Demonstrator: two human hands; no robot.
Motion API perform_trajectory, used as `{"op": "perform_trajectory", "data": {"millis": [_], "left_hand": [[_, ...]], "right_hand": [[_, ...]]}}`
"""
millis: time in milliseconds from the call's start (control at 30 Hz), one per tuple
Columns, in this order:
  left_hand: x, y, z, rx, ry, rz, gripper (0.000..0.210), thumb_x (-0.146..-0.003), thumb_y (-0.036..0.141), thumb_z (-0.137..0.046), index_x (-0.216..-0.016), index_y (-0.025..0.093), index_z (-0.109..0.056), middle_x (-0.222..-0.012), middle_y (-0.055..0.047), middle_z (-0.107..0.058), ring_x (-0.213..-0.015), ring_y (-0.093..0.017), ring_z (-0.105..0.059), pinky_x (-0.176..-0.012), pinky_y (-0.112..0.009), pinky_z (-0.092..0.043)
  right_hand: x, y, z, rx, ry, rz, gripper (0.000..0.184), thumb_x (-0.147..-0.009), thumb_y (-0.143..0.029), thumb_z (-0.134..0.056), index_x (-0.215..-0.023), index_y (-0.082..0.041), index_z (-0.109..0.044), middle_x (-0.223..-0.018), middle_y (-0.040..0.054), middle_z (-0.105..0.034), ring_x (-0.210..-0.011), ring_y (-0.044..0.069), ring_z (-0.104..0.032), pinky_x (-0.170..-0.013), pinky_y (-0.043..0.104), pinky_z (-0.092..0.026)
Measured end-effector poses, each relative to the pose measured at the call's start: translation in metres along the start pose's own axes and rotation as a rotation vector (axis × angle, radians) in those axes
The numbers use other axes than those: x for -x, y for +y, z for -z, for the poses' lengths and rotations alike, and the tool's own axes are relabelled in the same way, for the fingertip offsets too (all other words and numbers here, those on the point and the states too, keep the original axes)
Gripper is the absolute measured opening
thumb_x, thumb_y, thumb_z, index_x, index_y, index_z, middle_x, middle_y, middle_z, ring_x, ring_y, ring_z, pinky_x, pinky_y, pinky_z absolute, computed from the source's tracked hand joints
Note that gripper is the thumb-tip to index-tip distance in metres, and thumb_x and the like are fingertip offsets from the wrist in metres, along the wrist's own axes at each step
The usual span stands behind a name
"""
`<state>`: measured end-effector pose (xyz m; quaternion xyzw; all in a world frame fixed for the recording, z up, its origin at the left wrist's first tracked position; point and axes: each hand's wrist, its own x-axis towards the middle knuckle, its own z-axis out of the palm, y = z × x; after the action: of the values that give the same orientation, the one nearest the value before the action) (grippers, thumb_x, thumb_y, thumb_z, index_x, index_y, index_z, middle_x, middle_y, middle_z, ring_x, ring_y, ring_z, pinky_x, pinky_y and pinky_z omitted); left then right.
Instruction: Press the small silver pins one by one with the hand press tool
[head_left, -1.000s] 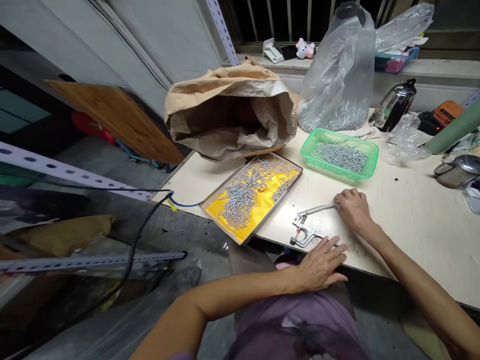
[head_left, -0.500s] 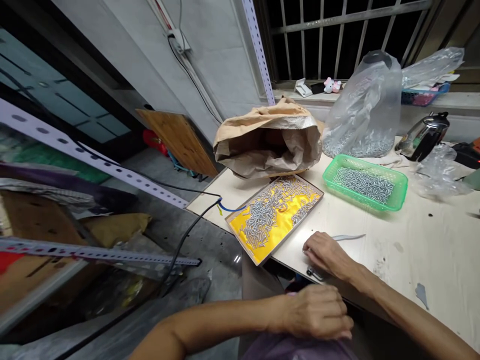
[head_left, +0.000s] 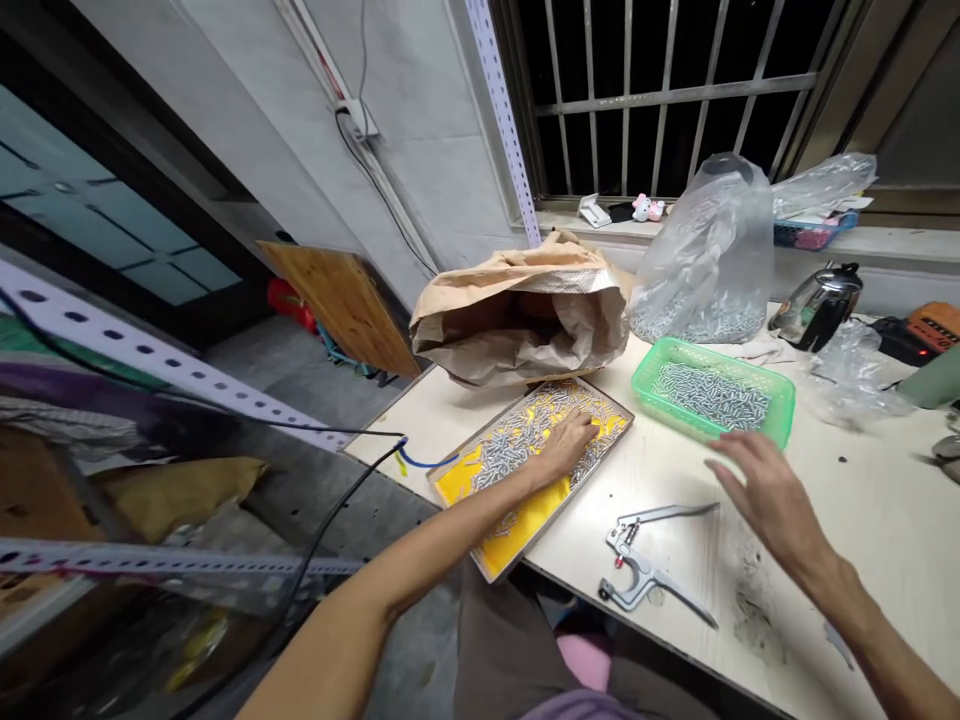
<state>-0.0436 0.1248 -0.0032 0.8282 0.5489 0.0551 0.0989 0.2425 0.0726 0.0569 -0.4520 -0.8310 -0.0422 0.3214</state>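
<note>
Having moved, the left hand (head_left: 568, 443) now reaches into the tray (head_left: 534, 516).

No lettering is legible, though the orange device (head_left: 934, 325) perhaps bears small blurred marks.

- Left arm (head_left: 420, 555) stretches forward, elbow slightly bent.
- Left hand (head_left: 566, 445) is palm down, fingers lowered.
- Right forearm (head_left: 874, 620) slants inward.
- Right hand (head_left: 772, 497) hovers, thumb spread from fingers.
</note>
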Motion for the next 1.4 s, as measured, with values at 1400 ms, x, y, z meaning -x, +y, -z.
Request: {"op": "perform_trajectory", "data": {"millis": [1400], "left_hand": [[0.099, 0.082, -0.011, 0.861, -0.671, 0.691, 0.015, -0.067, 0.026, -0.069, -0.068, 0.012, -0.063, -0.044, 0.007, -0.047, -0.038, -0.005, -0.040, -0.037, -0.017, -0.029]], "right_hand": [[0.095, -0.042, -0.014, 0.051, -0.589, -0.049, 0.077, -0.073, -0.058, -0.064, -0.134, -0.018, -0.041, -0.143, 0.0198, -0.037, -0.132, 0.038, -0.031, -0.096, 0.053, -0.037]]}}
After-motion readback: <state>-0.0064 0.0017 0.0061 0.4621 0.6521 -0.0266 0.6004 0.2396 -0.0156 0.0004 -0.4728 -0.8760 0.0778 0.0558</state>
